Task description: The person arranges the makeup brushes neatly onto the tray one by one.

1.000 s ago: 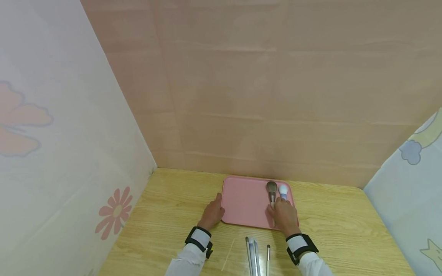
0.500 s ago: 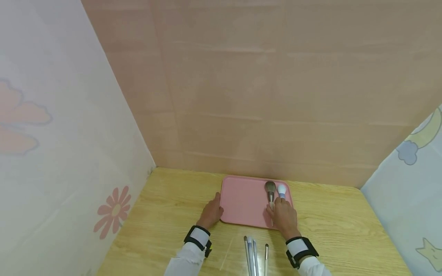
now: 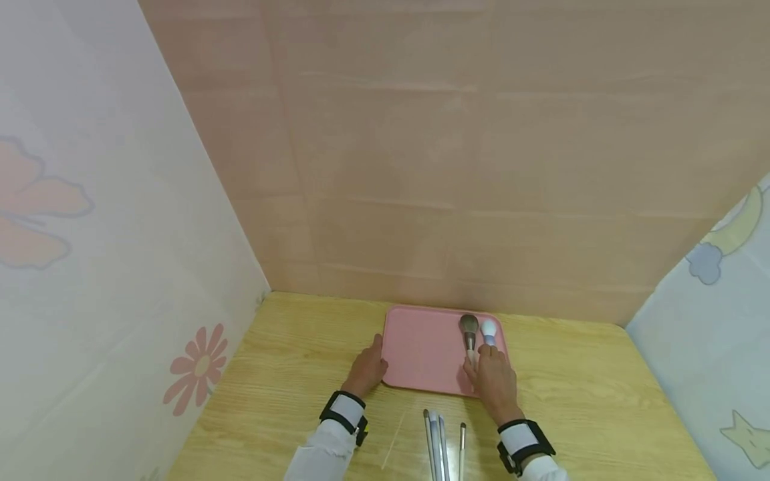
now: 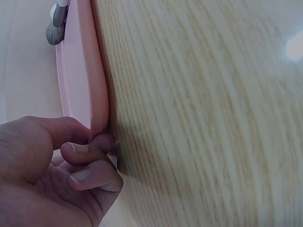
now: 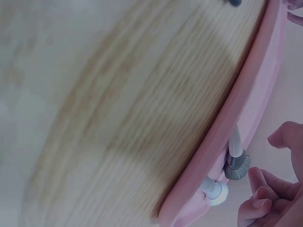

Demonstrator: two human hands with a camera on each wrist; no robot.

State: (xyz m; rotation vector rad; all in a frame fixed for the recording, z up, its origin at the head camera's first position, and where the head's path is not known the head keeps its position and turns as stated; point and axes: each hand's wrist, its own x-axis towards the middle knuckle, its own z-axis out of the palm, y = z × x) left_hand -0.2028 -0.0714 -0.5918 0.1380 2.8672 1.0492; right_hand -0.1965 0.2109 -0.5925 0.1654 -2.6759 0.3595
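Note:
The pink tray (image 3: pixel 415 347) lies toward the back of the table. My left hand (image 3: pixel 365 371) pinches its near left corner, thumb along the rim and fingers curled below it, as the left wrist view shows. At the tray's right end lie a makeup brush with a dark fluffy head (image 3: pixel 469 325) and one with a white head (image 3: pixel 489 329). Over their handles is my right hand (image 3: pixel 496 384), which hides part of them in the head view. Seen from the right wrist, its fingers are loosely bent and apart from both brush heads, with nothing between them.
Three slim brushes (image 3: pixel 434 444) lie close together on the wooden table (image 3: pixel 301 401), nearer the front. A single thin brush (image 3: pixel 462 447) lies to their right. A brown covered wall (image 3: pixel 385 200) rises behind the tray, and patterned white walls stand at both sides.
My right hand and wrist have drawn back slightly toward the front. The left hand stays on the tray corner, and both brushes lie where they were on the tray.

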